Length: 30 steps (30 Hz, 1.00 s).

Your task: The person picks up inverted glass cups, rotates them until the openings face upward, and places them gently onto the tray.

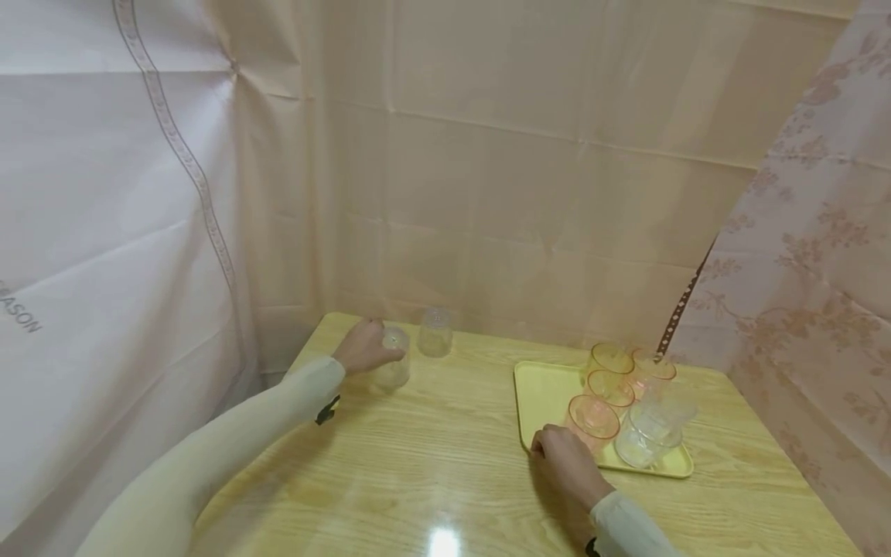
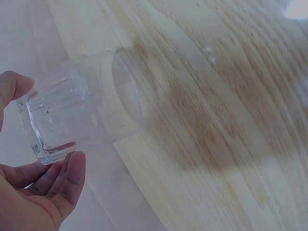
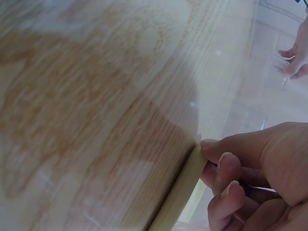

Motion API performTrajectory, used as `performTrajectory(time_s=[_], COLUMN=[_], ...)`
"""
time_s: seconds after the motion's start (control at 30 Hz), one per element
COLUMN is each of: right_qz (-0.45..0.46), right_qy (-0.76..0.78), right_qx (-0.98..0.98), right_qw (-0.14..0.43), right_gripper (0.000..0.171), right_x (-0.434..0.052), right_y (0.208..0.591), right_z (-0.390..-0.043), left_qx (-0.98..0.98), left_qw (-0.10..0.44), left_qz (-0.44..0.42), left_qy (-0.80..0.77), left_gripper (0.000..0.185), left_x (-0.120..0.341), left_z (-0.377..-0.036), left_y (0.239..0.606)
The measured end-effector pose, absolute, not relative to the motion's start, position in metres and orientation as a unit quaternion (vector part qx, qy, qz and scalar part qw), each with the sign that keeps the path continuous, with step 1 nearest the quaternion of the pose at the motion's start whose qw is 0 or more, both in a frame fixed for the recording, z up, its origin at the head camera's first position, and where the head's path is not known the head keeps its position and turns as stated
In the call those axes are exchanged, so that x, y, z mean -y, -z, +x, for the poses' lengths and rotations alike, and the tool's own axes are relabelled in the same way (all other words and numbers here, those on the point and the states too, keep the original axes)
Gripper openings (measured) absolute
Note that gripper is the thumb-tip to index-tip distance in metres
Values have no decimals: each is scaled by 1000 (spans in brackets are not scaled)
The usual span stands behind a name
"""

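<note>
My left hand (image 1: pixel 367 346) grips a clear drinking glass (image 2: pixel 86 106) by its thick base, near the table's back left. The glass is upside down, its mouth toward the wooden table; whether its rim touches the wood I cannot tell. A second clear glass (image 1: pixel 435 334) stands just to its right. At the near left corner of a yellow tray (image 1: pixel 546 387), my right hand (image 1: pixel 567 463) pinches the rim, thumb and curled fingers (image 3: pixel 228 168) against it. On the tray are orange-rimmed glasses (image 1: pixel 593 418), a yellow one (image 1: pixel 611 360) and clear ones (image 1: pixel 640 445).
The wooden table (image 1: pixel 431 441) reaches back to a hanging beige sheet (image 1: pixel 473 193). A pale sheet (image 1: pixel 104 232) hangs on the left and a flowered one (image 1: pixel 828 255) on the right. Glasses crowd the tray's right part.
</note>
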State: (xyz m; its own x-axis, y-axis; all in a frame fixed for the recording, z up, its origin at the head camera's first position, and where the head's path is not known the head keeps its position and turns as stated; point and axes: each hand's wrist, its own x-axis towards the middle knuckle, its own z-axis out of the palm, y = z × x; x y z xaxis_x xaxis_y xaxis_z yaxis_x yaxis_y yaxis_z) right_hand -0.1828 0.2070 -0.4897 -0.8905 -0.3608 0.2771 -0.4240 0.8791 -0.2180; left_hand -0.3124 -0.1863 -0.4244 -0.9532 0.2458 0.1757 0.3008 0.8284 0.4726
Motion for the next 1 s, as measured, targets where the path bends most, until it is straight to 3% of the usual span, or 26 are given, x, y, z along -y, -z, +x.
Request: performTrajectory(time_s=[0.57,1.0], right_qz=[210,209], right_qy=[-137,-145], right_qx=[961,959], right_qw=[118,123], right_gripper=[27,24], right_x=[-208,-213], right_y=[488,491], right_z=[-183,-184], left_qx=[945,906], left_qw=[48,-2], left_qz=[-138,-121], left_qy=[292,405], left_gripper=[45,52], left_x=[166,145], left_z=[-296,-291], left_y=[421,431])
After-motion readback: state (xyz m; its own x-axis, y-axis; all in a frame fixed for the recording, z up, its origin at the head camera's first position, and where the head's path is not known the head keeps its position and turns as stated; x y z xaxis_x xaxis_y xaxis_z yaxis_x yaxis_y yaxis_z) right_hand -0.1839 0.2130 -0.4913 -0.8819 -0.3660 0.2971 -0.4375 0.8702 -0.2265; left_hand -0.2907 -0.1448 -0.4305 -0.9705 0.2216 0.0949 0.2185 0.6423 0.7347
